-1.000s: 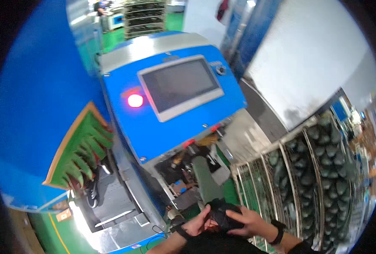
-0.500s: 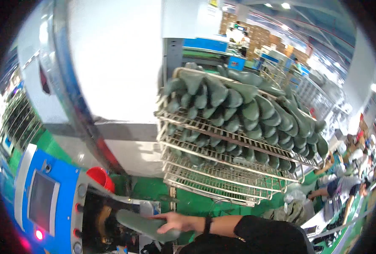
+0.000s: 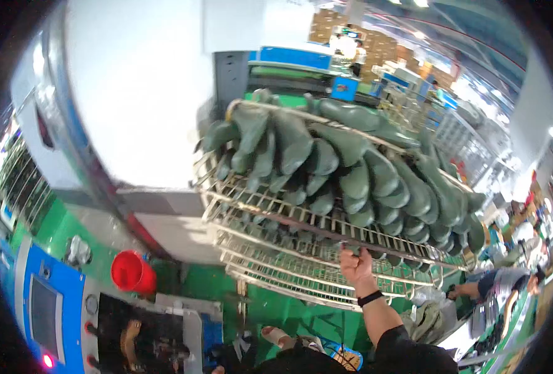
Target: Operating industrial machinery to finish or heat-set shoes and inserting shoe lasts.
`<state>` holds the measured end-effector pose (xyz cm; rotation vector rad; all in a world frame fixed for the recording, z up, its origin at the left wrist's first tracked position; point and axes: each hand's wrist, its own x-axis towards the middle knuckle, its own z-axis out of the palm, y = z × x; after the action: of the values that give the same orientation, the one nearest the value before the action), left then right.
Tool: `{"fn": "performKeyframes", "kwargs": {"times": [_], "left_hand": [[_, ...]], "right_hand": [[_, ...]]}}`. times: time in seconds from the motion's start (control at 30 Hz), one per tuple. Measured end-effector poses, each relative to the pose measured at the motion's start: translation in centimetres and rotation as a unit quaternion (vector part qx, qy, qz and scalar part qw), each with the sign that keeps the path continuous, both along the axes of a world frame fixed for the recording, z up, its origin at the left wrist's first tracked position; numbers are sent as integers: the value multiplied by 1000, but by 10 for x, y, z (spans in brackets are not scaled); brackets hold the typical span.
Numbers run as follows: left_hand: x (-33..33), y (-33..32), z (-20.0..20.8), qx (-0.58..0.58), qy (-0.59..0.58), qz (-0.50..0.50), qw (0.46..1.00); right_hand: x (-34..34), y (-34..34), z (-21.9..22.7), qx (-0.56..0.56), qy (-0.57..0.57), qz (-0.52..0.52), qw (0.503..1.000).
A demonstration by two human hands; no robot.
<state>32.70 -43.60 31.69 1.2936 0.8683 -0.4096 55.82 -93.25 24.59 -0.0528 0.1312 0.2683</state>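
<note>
My right hand (image 3: 356, 265), with a dark band at the wrist, reaches out to the front of a cream wire rack (image 3: 301, 255). Its fingers are curled in against the rail (image 3: 326, 232) along the shelf front and appear closed on it. Directly above the hand, dark green boot-shaped pieces (image 3: 354, 181) lie packed on the upper shelf, their rounded ends hanging over the front. More of these pieces show in the shadow beneath. My left hand is out of sight.
At the lower left stands a blue machine (image 3: 64, 299) with a screen and a lit red lamp. A red bucket (image 3: 132, 272) sits behind it on the green floor. Close to my body is an open dark machine bay (image 3: 148, 330). Another person (image 3: 497, 280) is at the right.
My right hand has moved from beside the machine, where it held a green boot-shaped piece, up and right to the rack's rail. That piece no longer shows in the hand. The view has shifted.
</note>
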Motion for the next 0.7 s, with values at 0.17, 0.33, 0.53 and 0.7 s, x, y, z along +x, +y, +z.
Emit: {"fn": "performKeyframes", "kwargs": {"times": [0.17, 0.33, 0.53, 0.7], "left_hand": [[-96, 65, -23, 29, -115, 117, 986], [-259, 111, -32, 14, -269, 448, 852], [-416, 151, -107, 417, 148, 404, 801], [-507, 153, -221, 411, 445, 79, 792]], "right_hand": [[25, 69, 14, -171, 202, -189, 946], [11, 138, 14, -435, 182, -43, 881], [-53, 423, 56, -650, -308, 250, 648], [-151, 621, 170, -507, -762, -83, 394]]}}
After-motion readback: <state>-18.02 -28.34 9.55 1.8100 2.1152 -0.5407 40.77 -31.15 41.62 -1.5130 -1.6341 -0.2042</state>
